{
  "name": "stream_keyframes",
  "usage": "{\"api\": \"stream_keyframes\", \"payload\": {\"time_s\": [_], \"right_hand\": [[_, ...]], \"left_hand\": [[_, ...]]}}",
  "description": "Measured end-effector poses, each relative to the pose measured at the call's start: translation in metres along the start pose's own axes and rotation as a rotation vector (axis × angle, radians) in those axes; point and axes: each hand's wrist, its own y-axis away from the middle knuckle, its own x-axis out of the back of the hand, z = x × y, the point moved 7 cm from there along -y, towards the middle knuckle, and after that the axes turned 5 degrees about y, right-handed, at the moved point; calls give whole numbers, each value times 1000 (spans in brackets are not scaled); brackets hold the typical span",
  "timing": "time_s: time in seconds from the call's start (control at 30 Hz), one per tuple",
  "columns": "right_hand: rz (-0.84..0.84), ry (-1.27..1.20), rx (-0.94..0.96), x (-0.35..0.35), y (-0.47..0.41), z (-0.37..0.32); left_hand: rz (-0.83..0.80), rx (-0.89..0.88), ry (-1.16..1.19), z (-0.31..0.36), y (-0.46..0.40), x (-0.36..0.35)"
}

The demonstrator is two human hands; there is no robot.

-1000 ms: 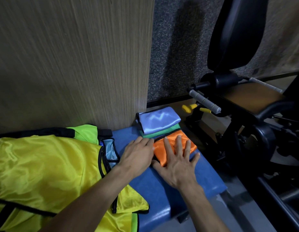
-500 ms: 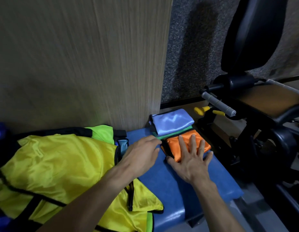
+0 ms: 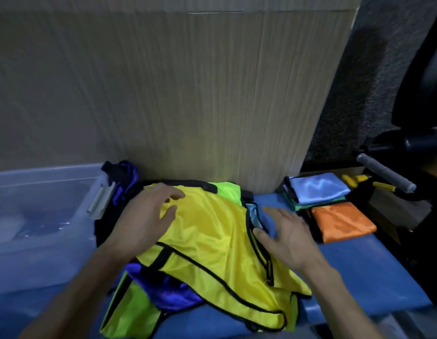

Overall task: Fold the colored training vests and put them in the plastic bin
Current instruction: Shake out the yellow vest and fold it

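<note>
- Dim indoor light throughout; the right side sinks into near-black shadow.
- Soft sheen on the yellow vest [image 3: 212,231] and the light blue folded vest [image 3: 319,188].
- Motion blur smears the whole frame.
- Wide-angle bending curves the edges.

Your yellow vest [image 3: 212,231] lies unfolded atop the pile mid-table; folded orange vest [image 3: 342,222] and light-blue vest [image 3: 317,188] sit at the right edge; clear plastic bin [image 3: 41,216] stands left.
</note>
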Motion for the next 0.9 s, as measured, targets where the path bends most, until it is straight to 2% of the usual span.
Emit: {"api": "stream_keyframes", "payload": {"time_s": [0.07, 0.13, 0.2, 0.27, 0.37, 0.43, 0.57, 0.67, 0.77, 0.83, 0.9], "right_hand": [[-220, -67, 46, -14, 12, -25], [-462, -73, 14, -31, 29, -36], [-645, 17, -23, -45, 48, -38], [-702, 98, -37, -57, 58, -38], [-554, 171, -49, -58, 54, -36], [-410, 165, -21, -51, 53, -34], [-113, -12, -80, -33, 53, -12], [59, -342, -220, -7, 54, 1], [270, -881, -395, 30, 55, 7], [316, -1171, -472, 40, 55, 8], [287, -1237, -531, 37, 54, 4]], "left_hand": [[-214, -29, -19, -11, 20, -15], [-373, -23, -123, -22, 39, -34], [-366, -19, -232, -34, 48, -40], [-301, -17, -281, -45, 48, -40], [-154, -74, -226, -52, 43, -36], [-75, -40, -95, -43, 38, -24], [-39, 51, 230, -31, 27, -4], [-79, 59, 295, -26, 28, -5], [-54, 75, 373, -17, 24, -2], [-90, 81, 377, -15, 24, -5], [-176, 74, 222, -17, 28, -18]]}}
